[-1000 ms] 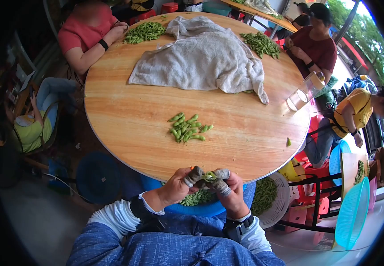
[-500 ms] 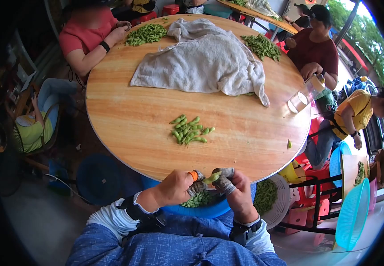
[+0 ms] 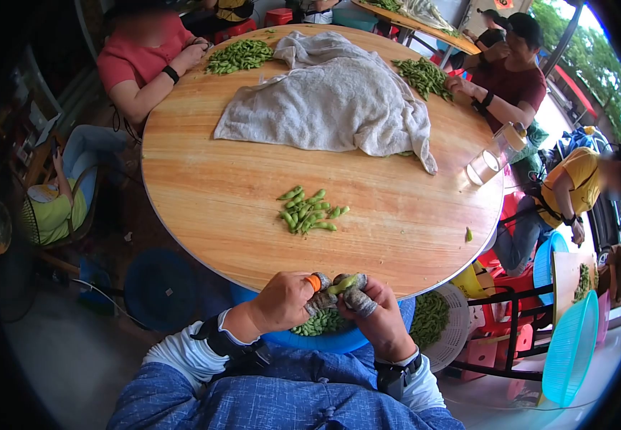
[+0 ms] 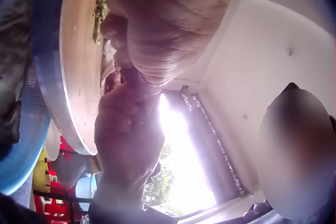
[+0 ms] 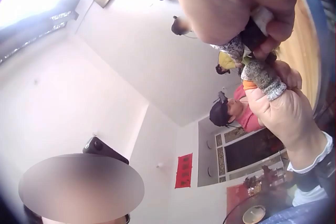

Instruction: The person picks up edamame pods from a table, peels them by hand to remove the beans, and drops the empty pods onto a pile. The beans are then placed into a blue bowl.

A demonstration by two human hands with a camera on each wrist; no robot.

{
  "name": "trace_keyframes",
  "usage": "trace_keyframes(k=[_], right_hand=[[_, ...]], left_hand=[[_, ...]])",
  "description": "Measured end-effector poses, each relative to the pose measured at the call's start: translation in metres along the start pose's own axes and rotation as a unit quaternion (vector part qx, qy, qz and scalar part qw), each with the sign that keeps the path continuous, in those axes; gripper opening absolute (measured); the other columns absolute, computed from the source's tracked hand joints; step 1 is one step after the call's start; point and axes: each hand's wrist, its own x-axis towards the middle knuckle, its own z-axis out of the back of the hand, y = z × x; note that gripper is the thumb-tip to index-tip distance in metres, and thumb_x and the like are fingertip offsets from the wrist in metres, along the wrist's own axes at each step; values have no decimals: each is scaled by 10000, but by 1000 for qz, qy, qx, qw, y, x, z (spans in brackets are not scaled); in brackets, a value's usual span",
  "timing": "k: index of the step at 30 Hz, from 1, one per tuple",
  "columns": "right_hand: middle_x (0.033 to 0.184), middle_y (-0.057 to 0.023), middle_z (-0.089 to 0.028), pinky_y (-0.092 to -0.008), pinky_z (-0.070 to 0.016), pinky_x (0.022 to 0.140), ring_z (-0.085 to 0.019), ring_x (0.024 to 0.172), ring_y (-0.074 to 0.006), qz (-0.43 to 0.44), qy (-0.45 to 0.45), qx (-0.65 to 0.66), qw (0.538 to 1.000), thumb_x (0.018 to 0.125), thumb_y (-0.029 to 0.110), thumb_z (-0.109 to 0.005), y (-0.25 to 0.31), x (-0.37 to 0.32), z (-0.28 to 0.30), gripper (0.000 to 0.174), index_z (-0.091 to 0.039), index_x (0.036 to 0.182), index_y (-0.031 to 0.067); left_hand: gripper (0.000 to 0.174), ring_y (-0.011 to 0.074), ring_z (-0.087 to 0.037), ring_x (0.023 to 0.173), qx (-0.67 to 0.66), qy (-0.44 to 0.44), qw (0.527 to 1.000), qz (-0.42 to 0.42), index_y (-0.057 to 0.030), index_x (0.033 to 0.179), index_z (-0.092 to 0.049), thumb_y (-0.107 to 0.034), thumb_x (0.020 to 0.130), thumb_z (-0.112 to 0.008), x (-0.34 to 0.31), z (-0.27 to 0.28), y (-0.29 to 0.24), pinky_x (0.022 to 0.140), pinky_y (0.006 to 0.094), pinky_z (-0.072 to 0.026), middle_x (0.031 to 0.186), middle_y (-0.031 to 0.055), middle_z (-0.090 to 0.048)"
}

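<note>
Over the near table edge, both hands meet at one green edamame pod [image 3: 342, 284]. My right hand [image 3: 384, 315] pinches it between thumb and finger, both covered in grey finger sleeves. At the pod's left end, my left hand [image 3: 280, 307] grips with its sleeved thumb and finger; an orange band [image 3: 314, 282] circles one digit. Directly below, shelled green beans [image 3: 318, 324] lie in a blue basin [image 3: 343, 341] on the lap. The right wrist view shows the left thumb sleeve [image 5: 262, 77] pressed close to the right fingertips. Palms hide the pod in the left wrist view.
A small pile of pods [image 3: 309, 211] lies on the round wooden table [image 3: 217, 193], behind it a grey cloth [image 3: 325, 107]. A clear jug [image 3: 486, 161] stands at the right edge. Beside my right leg, a white basket [image 3: 456, 326] holds more pods. Other people sit around.
The pod turned from between both hands' fingertips to lie along the right hand's fingers. Both hands shifted slightly. Across the table, the person in dark red raised one hand toward the face.
</note>
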Motion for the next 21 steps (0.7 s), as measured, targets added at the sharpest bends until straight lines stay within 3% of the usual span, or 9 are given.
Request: trace_keyframes(k=[6, 9, 12, 13, 15, 16, 18, 21], right_hand=[[805, 14, -553, -168, -359, 584, -466, 673, -41, -8, 5, -25, 1000, 810, 143, -547, 3, -1, 1, 214, -532, 974, 7], [822, 13, -561, -189, -391, 637, -499, 727, -58, 10, 11, -32, 999, 803, 125, -555, 3, -2, -1, 211, -530, 972, 2], [829, -15, -575, -218, -416, 656, -523, 785, -89, 73, 23, -67, 995, 790, 98, -561, -3, -1, -4, 193, -533, 954, -1], [827, -29, -577, -225, -422, 648, -528, 790, -100, 108, 24, -157, 981, 776, 80, -567, -4, -1, -2, 191, -535, 947, 0], [821, -57, -582, -240, -433, 632, -538, 799, -123, 175, 26, -332, 926, 749, 45, -578, -4, -1, 4, 192, -540, 932, 2], [813, -66, -581, -242, -434, 629, -544, 792, -134, 231, 45, -440, 866, 732, 22, -578, 2, 0, 5, 199, -541, 928, 2], [797, -84, -578, -247, -438, 623, -554, 778, -155, 331, 79, -629, 699, 700, -22, -577, 18, 3, 2, 223, -545, 919, 4], [777, -86, -576, -243, -434, 638, -559, 738, -168, 295, 73, -631, 714, 675, -47, -575, 16, -1, 1, 260, -541, 928, -2]], left_hand=[[176, 295, -562, 657, 1, -13, 1000, -12, 12, 847, -558, -77, 697, -585, 0, -1, -3, 586, 320, -445, 708, 148, -560], [124, 208, -551, 607, -172, -25, 983, 61, 1, 850, -550, -99, 776, -540, -1, -6, -9, 559, 287, -436, 694, 99, -563], [155, 122, -504, 572, -342, -53, 931, 114, -25, 846, -543, -152, 853, -455, -3, -14, -1, 514, 235, -403, 670, 42, -542], [166, 109, -496, 569, -402, -27, 902, 153, -29, 849, -538, -160, 862, -437, -4, -14, 1, 505, 224, -393, 665, 33, -535], [189, 84, -479, 563, -515, 24, 826, 228, -38, 855, -529, -176, 880, -401, -6, -13, 5, 486, 203, -372, 657, 16, -523], [174, 78, -474, 560, -531, 25, 812, 243, -37, 854, -525, -150, 872, -395, -5, -12, 4, 477, 197, -367, 656, 18, -524], [151, 65, -463, 552, -561, 27, 782, 271, -34, 853, -518, -99, 858, -381, -1, -9, 2, 458, 185, -356, 655, 23, -528], [153, 72, -475, 568, -547, 27, 790, 276, -28, 885, -510, -92, 860, -374, 0, -9, -1, 468, 192, -376, 678, 26, -535]])
